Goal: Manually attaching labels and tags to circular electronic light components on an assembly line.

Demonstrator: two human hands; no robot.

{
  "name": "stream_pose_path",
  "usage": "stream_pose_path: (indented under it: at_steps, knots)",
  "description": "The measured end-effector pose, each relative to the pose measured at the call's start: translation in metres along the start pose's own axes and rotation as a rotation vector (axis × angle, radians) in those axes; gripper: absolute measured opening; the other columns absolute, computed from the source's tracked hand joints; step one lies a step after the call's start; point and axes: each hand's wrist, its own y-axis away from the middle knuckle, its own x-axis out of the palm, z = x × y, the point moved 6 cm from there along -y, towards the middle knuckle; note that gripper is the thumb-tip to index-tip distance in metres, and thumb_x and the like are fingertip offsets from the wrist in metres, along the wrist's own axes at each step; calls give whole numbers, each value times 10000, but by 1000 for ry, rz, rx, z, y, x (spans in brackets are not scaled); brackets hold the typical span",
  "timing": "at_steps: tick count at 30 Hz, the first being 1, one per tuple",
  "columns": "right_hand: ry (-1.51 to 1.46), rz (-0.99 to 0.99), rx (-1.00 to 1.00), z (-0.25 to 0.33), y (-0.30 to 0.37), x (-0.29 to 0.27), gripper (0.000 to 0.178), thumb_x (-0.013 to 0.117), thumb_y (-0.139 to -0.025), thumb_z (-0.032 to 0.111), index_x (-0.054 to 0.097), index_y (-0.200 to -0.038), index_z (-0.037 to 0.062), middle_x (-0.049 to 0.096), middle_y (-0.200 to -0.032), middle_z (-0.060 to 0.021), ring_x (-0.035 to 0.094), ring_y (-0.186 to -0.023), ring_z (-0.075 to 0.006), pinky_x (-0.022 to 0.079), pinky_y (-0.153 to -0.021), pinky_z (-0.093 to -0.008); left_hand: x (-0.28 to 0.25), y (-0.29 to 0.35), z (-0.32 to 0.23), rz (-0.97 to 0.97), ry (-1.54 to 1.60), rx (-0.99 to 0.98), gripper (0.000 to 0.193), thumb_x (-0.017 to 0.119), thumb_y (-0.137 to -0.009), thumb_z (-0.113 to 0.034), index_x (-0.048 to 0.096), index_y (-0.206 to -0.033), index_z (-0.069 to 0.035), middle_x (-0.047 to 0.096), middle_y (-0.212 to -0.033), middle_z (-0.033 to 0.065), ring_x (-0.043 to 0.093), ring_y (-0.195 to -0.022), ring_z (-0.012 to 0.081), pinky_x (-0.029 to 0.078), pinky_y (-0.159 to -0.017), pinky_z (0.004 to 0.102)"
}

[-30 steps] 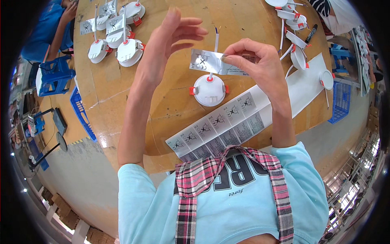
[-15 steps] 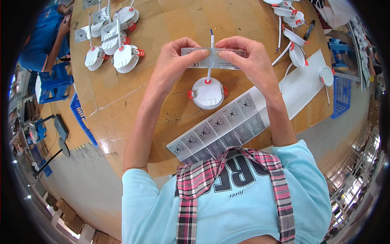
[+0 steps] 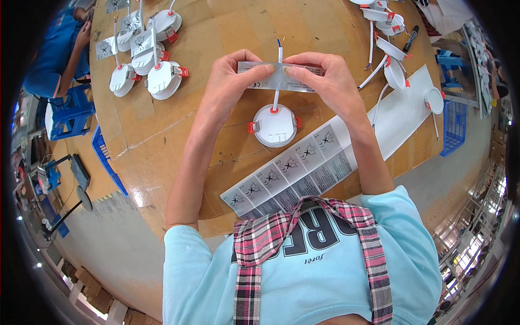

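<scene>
A silver label point(image 3: 280, 81) lies across the white cable of a round white downlight point(image 3: 274, 128). My left hand point(image 3: 234, 77) pinches its left half, thumb on top near the cable. On the other half, my right hand point(image 3: 319, 76) pinches the same way, the two thumbs almost meeting at the cable. Above the label the cable end point(image 3: 280, 53) shows blue and yellowish wire tips. The downlight rests back up on the table, with a red clip on either side. My fingers under the label are hidden.
A sheet of printed labels point(image 3: 287, 168) lies slantwise near me. Several labelled downlights point(image 3: 163, 80) stand at the far left. More downlights point(image 3: 396, 73) and a black marker point(image 3: 411, 38) are at the right. A person in blue point(image 3: 51, 51) is beyond the table's left edge.
Both thumbs still press the label at the cable, with only a slight shift. The whole view has moved a little, so the table things appear slightly further left.
</scene>
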Motion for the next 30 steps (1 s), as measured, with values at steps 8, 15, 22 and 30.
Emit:
stream_pose_path:
  at_steps: [8,15,22,30]
  knots:
    - [-40,7,-21,-4,1,1,253,644,-842,152,675,-1006,-38,670,-832,-76,594,-732,-105,474,-646,-230,0,-1,5,-4,14,-11,176,732,-777,-182,607,-793,-58,619,-731,8,542,-669,57,383,-612,212]
    - [-67,12,18,-6,1,2,240,632,-852,140,670,-1013,-34,668,-840,-79,597,-747,-109,477,-654,-234,0,-3,8,24,69,0,160,725,-794,-161,612,-818,-51,632,-748,17,563,-684,58,411,-632,210]
    - [-94,27,16,-3,-1,0,243,655,-845,173,663,-984,-26,655,-852,-73,600,-780,-123,481,-687,-245,4,-3,5,57,95,11,158,717,-812,-159,610,-847,-49,636,-779,19,575,-719,59,426,-658,209]
    - [-59,28,20,-1,1,2,266,674,-837,227,660,-922,-25,647,-833,-80,599,-789,-138,471,-718,-257,8,-1,9,87,91,-10,237,721,-808,-174,598,-954,-35,633,-859,34,598,-793,81,474,-713,228]
